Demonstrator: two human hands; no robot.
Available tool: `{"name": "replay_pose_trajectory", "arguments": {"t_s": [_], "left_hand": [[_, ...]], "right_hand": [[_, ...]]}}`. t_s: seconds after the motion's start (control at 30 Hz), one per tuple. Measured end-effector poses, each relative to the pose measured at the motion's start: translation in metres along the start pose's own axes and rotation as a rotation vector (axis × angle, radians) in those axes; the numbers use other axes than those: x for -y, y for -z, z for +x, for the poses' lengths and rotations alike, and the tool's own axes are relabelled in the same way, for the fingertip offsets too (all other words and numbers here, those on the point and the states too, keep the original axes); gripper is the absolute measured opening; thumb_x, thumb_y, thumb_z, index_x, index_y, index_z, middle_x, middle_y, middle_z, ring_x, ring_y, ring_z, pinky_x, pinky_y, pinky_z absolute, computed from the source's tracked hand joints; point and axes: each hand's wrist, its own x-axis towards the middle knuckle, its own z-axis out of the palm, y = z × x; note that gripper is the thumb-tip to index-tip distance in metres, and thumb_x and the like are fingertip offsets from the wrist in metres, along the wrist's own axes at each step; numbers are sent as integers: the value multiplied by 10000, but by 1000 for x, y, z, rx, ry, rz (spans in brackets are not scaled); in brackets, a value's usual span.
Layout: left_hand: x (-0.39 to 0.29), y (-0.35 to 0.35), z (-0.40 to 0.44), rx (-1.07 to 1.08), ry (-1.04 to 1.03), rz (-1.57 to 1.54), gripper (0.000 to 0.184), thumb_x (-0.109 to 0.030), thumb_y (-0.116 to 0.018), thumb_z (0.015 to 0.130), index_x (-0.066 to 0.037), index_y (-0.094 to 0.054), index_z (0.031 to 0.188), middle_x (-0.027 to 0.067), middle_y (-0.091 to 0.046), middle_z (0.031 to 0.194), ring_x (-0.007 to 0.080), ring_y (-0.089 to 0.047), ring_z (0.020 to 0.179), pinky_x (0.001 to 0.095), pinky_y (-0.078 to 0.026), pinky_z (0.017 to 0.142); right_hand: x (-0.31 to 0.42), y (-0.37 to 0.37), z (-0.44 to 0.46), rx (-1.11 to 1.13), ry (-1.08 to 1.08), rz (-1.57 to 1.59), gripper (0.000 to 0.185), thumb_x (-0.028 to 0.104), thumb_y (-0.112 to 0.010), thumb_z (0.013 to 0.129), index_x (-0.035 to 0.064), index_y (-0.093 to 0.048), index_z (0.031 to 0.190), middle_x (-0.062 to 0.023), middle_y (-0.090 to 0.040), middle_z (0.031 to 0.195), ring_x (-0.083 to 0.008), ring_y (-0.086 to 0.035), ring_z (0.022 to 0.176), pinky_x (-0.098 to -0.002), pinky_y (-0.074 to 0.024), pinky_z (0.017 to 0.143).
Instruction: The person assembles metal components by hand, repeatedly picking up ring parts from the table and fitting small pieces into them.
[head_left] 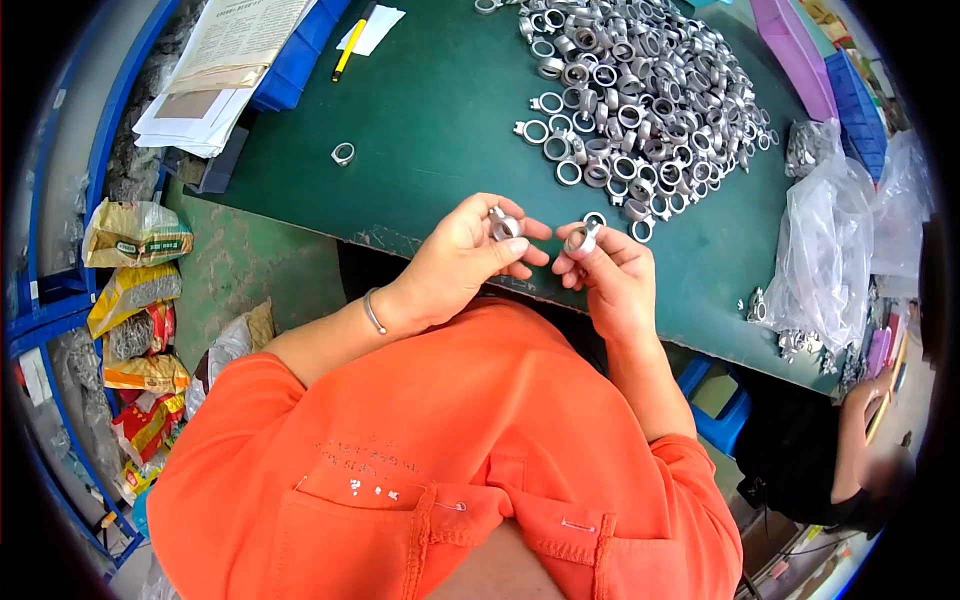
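My left hand (478,245) is closed on a grey metal ring (503,226) with a small lug, pinched between thumb and fingers above the table's front edge. Close beside it, my right hand (612,268) grips another metal ring (581,240) of the same kind between thumb and fingertips. The two rings are apart. Just past my right fingers starts a large pile of similar metal rings (640,110) on the green table (420,150). A single loose ring (343,154) lies on the table to the left.
A yellow pen (350,50) lies near white paper at the back. Papers (215,60) rest on a blue bin at the left. Clear plastic bags (820,240) and small metal parts (800,345) are at the right. Another person's hand (865,395) shows at far right.
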Motion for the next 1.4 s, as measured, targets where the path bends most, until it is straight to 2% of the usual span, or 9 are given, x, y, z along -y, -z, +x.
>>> {"name": "replay_pose_trajectory", "arguments": {"t_s": [0.3,0.5,0.67,0.77,0.9,0.97,1.1,1.2,1.4], "left_hand": [[-1,-1,1,-70,-48,23,335,-155,-425,954,0,-344,1239,184,-511,1181,164,-574,916,281,-482,782],[0,-2,4,32,109,-277,348,-229,-356,975,-5,-364,1242,208,-494,1219,273,-551,1068,365,-476,872],[5,5,9,177,255,-664,412,-304,-275,982,-5,-450,1205,178,-523,1202,300,-536,1088,437,-438,931],[3,2,8,114,268,-747,407,-316,-267,980,-23,-471,1176,118,-558,1120,223,-570,994,414,-456,899],[9,7,7,205,261,-765,348,-314,-284,980,-62,-488,1106,23,-541,961,110,-509,788,334,-473,770],[9,7,7,138,243,-555,366,-292,-297,980,-59,-447,1219,5,-535,954,100,-495,801,296,-452,703],[-9,-3,3,-46,132,-216,349,-225,-339,976,-52,-450,1257,-18,-516,910,72,-469,764,243,-419,660],[-6,3,4,-91,55,-220,222,-176,-420,952,-48,-515,1106,-12,-517,892,61,-445,726,214,-387,607],[-4,0,0,-78,-10,-68,98,-95,-563,884,-38,-536,959,-3,-540,834,48,-446,653,192,-378,559]], "right_hand": [[-10,-9,0,-233,523,-423,153,-2,-563,852,-32,-613,993,-64,-622,758,-87,-585,616,-202,-468,537],[-3,-10,-1,-230,753,-652,191,-69,-552,822,-25,-611,998,-88,-607,733,-102,-581,572,-218,-471,506],[5,-17,4,-67,1204,-877,305,-149,-579,632,-24,-625,906,-126,-615,860,-238,-626,722,-267,-505,567],[8,-21,10,273,1219,-932,253,-57,-631,631,-18,-627,881,-146,-616,989,-266,-618,841,-345,-495,728],[4,-33,11,-130,834,-1007,204,41,-691,678,25,-614,866,-64,-587,822,-234,-542,727,-341,-421,623],[4,-30,17,-93,878,-1068,169,32,-690,704,48,-607,851,-49,-547,750,-224,-488,671,-336,-388,588],[-4,-23,23,23,731,-794,162,-17,-665,728,56,-599,857,-67,-555,792,-205,-515,696,-304,-416,605],[-7,-23,12,93,346,-126,98,-54,-605,806,-1,-580,885,-72,-583,867,-125,-574,795,-242,-482,680],[-10,-13,9,174,487,-95,117,-75,-607,794,-31,-591,902,-127,-591,989,-171,-598,876,-269,-513,736]]}}
